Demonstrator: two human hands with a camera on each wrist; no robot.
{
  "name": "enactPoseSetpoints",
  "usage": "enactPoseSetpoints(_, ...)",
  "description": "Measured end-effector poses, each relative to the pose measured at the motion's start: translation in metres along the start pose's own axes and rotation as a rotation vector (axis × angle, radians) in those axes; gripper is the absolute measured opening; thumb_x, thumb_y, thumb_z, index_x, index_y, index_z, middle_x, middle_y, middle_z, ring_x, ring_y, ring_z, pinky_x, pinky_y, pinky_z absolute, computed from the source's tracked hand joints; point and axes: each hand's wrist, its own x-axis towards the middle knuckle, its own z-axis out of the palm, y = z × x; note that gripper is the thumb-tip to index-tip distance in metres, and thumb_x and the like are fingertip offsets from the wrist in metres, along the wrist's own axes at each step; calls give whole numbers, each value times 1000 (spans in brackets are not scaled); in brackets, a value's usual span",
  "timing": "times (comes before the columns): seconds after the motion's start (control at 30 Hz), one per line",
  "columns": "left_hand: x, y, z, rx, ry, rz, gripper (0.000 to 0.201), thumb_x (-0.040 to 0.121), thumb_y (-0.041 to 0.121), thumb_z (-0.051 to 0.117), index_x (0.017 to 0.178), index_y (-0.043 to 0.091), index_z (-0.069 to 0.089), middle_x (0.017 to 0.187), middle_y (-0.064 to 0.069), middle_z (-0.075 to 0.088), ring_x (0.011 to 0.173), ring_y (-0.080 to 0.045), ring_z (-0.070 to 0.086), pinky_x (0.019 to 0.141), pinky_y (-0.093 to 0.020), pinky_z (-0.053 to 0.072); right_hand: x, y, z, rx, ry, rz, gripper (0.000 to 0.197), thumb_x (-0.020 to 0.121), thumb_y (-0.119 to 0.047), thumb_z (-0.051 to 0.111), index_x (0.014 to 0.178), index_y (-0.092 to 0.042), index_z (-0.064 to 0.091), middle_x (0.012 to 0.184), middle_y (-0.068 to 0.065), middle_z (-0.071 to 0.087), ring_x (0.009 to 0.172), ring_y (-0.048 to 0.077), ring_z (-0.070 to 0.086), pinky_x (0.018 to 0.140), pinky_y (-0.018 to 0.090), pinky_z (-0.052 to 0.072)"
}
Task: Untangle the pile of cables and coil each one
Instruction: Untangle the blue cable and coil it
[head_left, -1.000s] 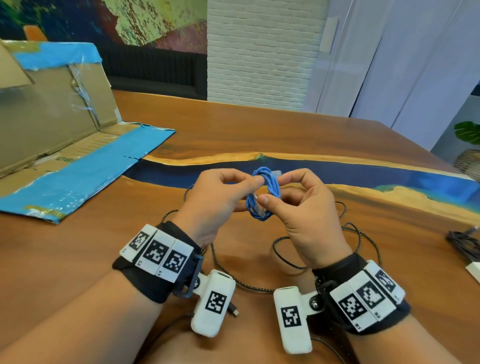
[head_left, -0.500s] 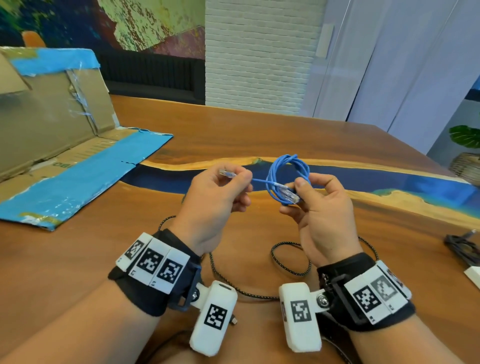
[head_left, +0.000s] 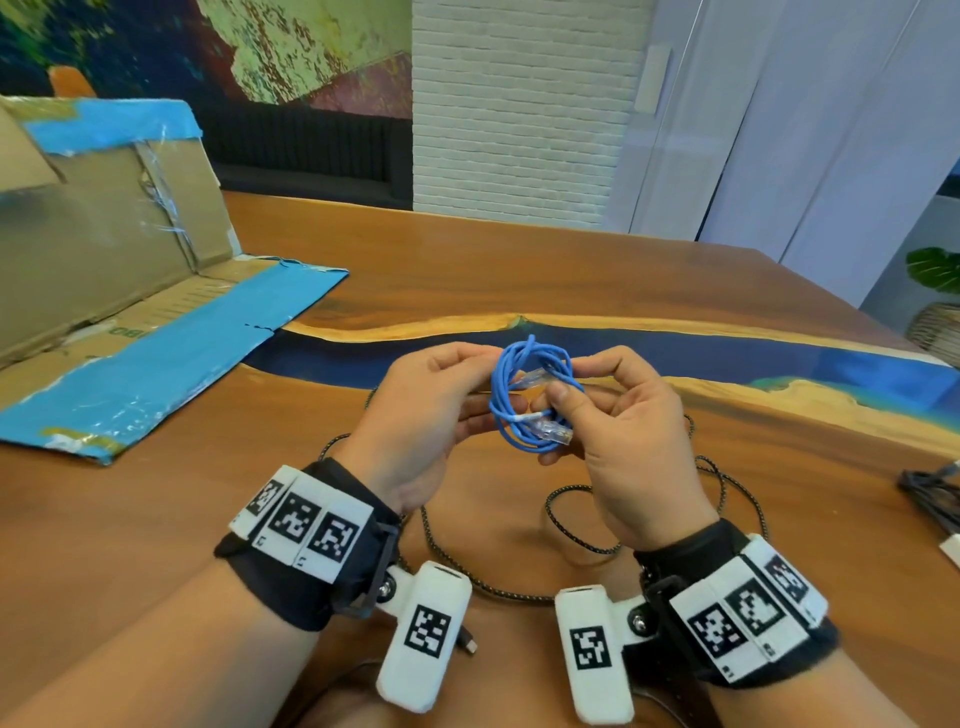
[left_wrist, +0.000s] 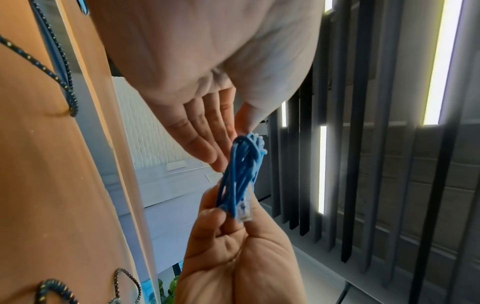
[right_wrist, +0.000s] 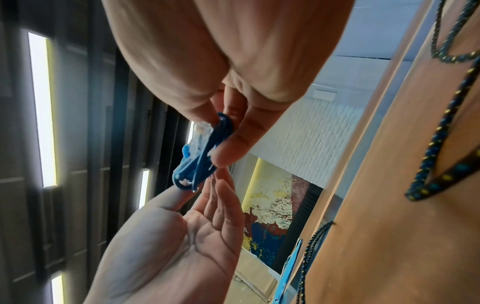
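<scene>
Blue cable (head_left: 530, 395); black braided cable (head_left: 582, 540), yellow-blue flecks; brown table (head_left: 519, 270), blue band

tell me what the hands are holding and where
Blue cable, coiled: right hand pinches its near side by a clear plug; left hand pinches the far edge.

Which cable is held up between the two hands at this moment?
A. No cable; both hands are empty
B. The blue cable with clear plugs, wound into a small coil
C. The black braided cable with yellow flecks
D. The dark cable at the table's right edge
B: the blue cable, wound into a small coil with clear plugs showing, is held above the table by the right hand and the left hand, while the black braided cable lies on the wood below.
</scene>
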Motion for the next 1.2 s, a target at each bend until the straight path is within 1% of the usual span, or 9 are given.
enactPoseSetpoints(0.07,-3,4,1,-25,-68,-2,26,99,19,57,112,3,73,101,-16,77,87,-26,73,81,-36,58,2,1,-2,4,36,12,10,97,3,60,99,-6,55,74,10,76,61,22,72,45,30,53)
enactPoseSetpoints(0.13,-5,5,1,-15,-125,0,29,92,18,64,116,2,70,105,-17,76,89,-24,72,82,-34,57,3,2,-4,-2,53,22,11,97,2,60,99,-7,55,73,10,76,60,22,72,44,29,52)
enactPoseSetpoints(0.3,-2,4,-2,28,-119,25,36,84,-5,73,117,2,62,95,-17,77,83,-24,74,73,-29,59,5,3,-6,-5,48,57,10,97,-1,62,99,-9,56,79,14,77,63,26,72,45,30,53)
enactPoseSetpoints(0.5,-4,8,-3,-145,-153,-3,38,85,-17,61,115,6,56,83,-12,73,73,-24,72,72,-31,58,6,8,1,100,23,150,7,98,-3,59,102,-7,55,84,19,76,65,26,72,47,29,55)
enactPoseSetpoints(0.67,-4,6,1,-314,-90,11,47,77,-2,70,122,5,59,93,-15,74,78,-20,71,74,-29,59,5,3,0,46,21,102,13,97,-4,63,104,-9,54,84,18,77,73,25,74,48,31,55)
enactPoseSetpoints(0.83,0,0,0,-297,-18,24,37,84,-2,68,121,4,63,106,-17,72,84,-22,71,80,-32,59,4,3,-3,-73,5,102,20,94,-10,70,104,-10,53,82,19,76,57,23,58,40,30,41)
enactPoseSetpoints(0.93,0,0,-1,-249,-33,24,37,91,-2,63,128,0,59,105,-20,72,85,-22,70,78,-30,59,6,3,-4,-40,18,116,20,94,-7,69,105,-8,53,82,19,76,56,22,60,40,30,45)
enactPoseSetpoints(1.07,-1,0,2,-210,-49,22,29,95,1,60,124,2,60,115,-20,73,87,-21,73,77,-30,60,5,5,-5,-18,1,133,18,94,-6,69,105,-7,55,85,20,76,59,23,61,42,30,47)
enactPoseSetpoints(1.2,-2,2,2,-196,-47,15,33,98,12,59,128,-1,59,117,-18,73,97,-25,74,86,-36,60,4,5,-4,-13,-5,136,17,94,-7,68,106,-7,56,87,19,77,62,25,60,43,30,47)
